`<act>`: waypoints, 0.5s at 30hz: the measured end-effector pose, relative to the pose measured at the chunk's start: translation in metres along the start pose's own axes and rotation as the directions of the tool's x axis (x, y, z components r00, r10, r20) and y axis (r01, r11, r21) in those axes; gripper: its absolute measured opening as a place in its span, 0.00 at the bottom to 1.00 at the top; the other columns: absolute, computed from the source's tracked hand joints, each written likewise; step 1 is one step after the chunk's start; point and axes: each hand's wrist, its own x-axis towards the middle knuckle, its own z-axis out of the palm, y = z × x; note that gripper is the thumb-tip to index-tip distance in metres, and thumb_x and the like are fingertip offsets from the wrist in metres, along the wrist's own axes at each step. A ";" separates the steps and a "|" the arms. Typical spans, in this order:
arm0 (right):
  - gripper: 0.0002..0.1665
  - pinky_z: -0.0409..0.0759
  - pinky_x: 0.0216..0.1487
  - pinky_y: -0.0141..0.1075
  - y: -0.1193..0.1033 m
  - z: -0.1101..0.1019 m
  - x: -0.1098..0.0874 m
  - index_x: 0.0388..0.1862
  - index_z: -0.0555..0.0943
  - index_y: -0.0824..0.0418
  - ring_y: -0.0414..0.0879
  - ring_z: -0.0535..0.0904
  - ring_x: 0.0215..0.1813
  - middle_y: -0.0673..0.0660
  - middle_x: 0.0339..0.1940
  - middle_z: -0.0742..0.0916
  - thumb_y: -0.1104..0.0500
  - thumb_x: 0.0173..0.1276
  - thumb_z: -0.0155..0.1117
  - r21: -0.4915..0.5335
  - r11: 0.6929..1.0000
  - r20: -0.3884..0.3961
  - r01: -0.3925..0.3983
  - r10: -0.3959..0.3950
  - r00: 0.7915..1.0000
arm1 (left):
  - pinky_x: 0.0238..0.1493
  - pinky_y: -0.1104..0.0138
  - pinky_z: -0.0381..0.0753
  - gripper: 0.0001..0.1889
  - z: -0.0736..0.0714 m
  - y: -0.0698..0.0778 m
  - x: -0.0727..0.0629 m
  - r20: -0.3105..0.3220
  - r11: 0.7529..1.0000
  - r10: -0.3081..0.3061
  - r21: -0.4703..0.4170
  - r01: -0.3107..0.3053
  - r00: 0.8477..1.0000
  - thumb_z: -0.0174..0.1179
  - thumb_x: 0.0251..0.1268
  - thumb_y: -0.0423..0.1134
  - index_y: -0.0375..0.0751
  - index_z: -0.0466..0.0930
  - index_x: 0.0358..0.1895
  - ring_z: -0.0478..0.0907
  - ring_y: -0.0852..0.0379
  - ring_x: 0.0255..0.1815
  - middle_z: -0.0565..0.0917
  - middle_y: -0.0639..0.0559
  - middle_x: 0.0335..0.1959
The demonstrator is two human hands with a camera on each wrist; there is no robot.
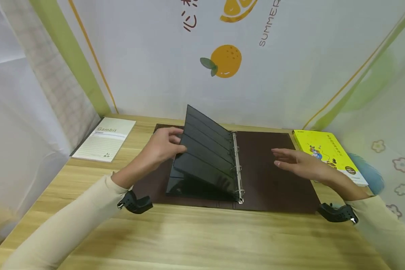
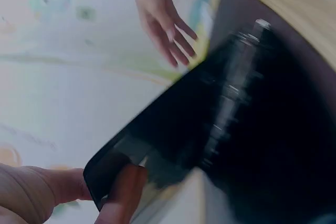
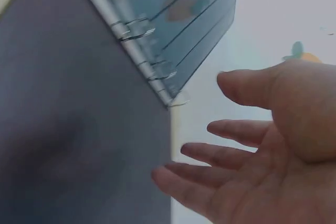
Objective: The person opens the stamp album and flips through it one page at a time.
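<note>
A dark brown ring binder (image 1: 266, 187) lies spread on the table, a metal ring spine (image 1: 237, 165) running down its middle. My left hand (image 1: 162, 145) pinches the outer edge of black pocket pages (image 1: 206, 146), thumb on one face and fingers on the other in the left wrist view. Those pages stand tilted up from the rings, above more black pages (image 1: 182, 189) on the left cover. Over the right cover hovers my right hand (image 1: 298, 162), fingers extended and holding nothing. In the right wrist view, that hand (image 3: 236, 150) is apart from the ring spine.
A white Gambit notepad (image 1: 104, 138) lies on the wooden table (image 1: 202, 236) at the left. To the right, a yellow book (image 1: 327, 152) sits beside the binder, partly behind my right forearm. A white curtain (image 1: 155, 67) printed with oranges hangs behind the table.
</note>
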 end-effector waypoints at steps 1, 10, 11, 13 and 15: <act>0.40 0.74 0.65 0.63 0.005 0.005 -0.001 0.81 0.57 0.63 0.72 0.67 0.74 0.73 0.78 0.66 0.46 0.79 0.55 -0.047 0.999 -0.015 0.002 -0.003 1.000 | 0.41 0.61 0.84 0.32 -0.001 -0.009 0.000 -0.002 1.000 -0.020 0.005 0.021 1.000 0.63 0.66 0.31 0.35 0.67 0.74 0.79 0.55 0.34 0.80 0.36 0.55; 0.55 0.53 0.68 0.77 0.032 0.032 -0.002 0.83 0.54 0.61 0.77 0.39 0.81 0.73 0.83 0.50 0.40 0.68 0.68 -0.220 0.975 0.023 0.036 -0.032 0.999 | 0.28 0.68 0.79 0.35 0.010 -0.068 0.008 -0.006 0.958 -0.045 0.285 0.045 0.999 0.73 0.60 0.38 0.24 0.71 0.67 0.82 0.57 0.23 0.86 0.37 0.41; 0.56 0.53 0.68 0.77 0.033 0.034 -0.002 0.83 0.54 0.62 0.78 0.38 0.81 0.73 0.83 0.49 0.40 0.67 0.69 -0.230 0.972 0.034 0.047 -0.040 0.999 | 0.27 0.68 0.78 0.36 0.012 -0.071 0.008 -0.004 0.947 -0.050 0.319 0.048 0.999 0.73 0.60 0.39 0.23 0.71 0.67 0.82 0.57 0.21 0.87 0.38 0.38; 0.57 0.53 0.68 0.78 0.036 0.039 -0.002 0.82 0.55 0.63 0.80 0.38 0.80 0.74 0.82 0.50 0.40 0.65 0.70 -0.251 0.966 0.050 0.063 -0.052 0.997 | 0.27 0.68 0.78 0.36 0.018 -0.075 0.009 0.002 0.924 -0.056 0.380 0.051 0.998 0.74 0.60 0.39 0.23 0.71 0.67 0.82 0.57 0.19 0.87 0.42 0.32; 0.58 0.52 0.68 0.78 0.039 0.043 -0.001 0.82 0.56 0.64 0.80 0.38 0.79 0.75 0.82 0.50 0.39 0.63 0.72 -0.263 0.963 0.064 0.065 -0.050 0.997 | 0.29 0.67 0.80 0.36 0.022 -0.076 0.009 0.009 0.904 -0.060 0.425 0.050 0.998 0.73 0.60 0.40 0.22 0.71 0.67 0.82 0.57 0.17 0.86 0.45 0.26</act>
